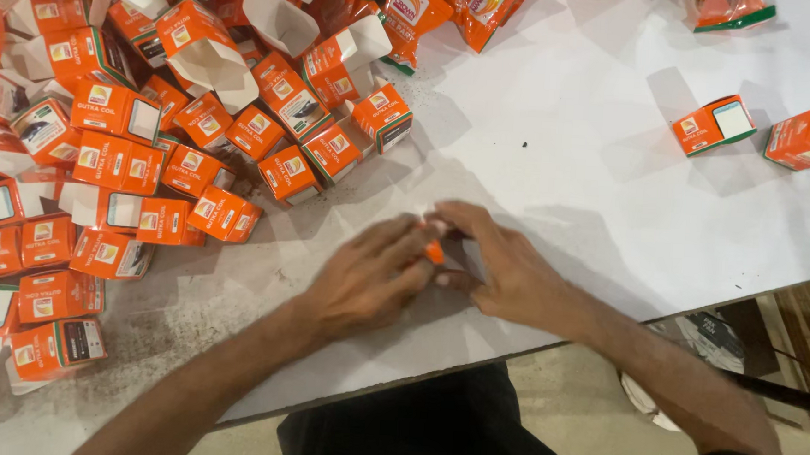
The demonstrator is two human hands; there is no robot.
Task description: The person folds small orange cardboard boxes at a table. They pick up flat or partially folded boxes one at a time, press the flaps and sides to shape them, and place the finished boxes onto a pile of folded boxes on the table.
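Both of my hands meet near the front middle of the white table (600, 201). My left hand (365, 276) and my right hand (500, 265) close together over a small orange carton (434, 251), and only a sliver of it shows between the fingers. The hands are slightly blurred. A big heap of small orange-and-white cartons (122, 162) lies just left of my left hand, some folded shut, some with open flaps.
Two separate orange cartons (715, 126) (809, 138) lie at the far right of the table. Orange pouches (435, 7) sit at the top middle, another (730, 12) at the top right. The table's front edge (472, 365) runs diagonally beneath my forearms; a sandal (695, 340) is on the floor.
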